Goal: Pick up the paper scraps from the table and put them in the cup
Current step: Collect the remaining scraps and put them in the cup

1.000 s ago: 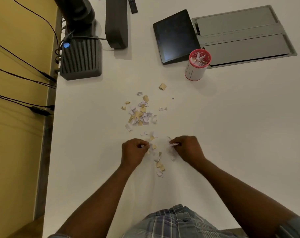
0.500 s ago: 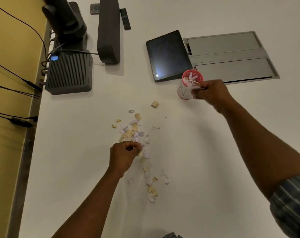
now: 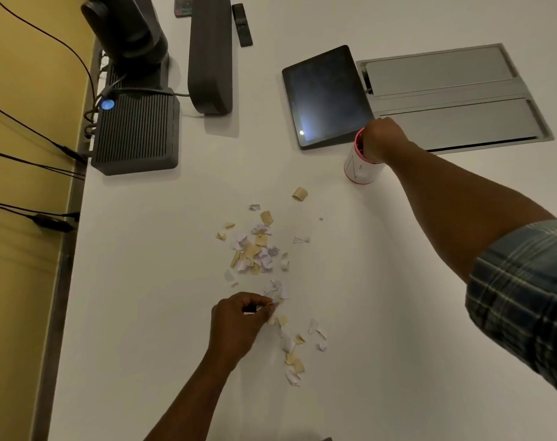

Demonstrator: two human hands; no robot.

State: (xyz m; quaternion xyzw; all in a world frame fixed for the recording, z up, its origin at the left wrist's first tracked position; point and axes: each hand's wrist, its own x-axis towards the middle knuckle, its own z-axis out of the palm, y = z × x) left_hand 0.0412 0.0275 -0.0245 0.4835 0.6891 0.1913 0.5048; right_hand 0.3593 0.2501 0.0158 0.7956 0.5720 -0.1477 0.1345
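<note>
Head view: the white table (image 3: 143,313) carries a scatter of paper scraps (image 3: 255,249) at centre. The red-rimmed cup (image 3: 358,168) stands at their two o'clock; the right hand (image 3: 380,140) covers its mouth, apparently dropping scraps, grip hidden. The left hand (image 3: 239,316), at the pile's six o'clock, pinches a scrap; next comes carrying it to the cup.

cup (image 3: 360,168) mouth: covered by right hand (image 3: 382,140) | fingertips hidden, perhaps inside
</note>
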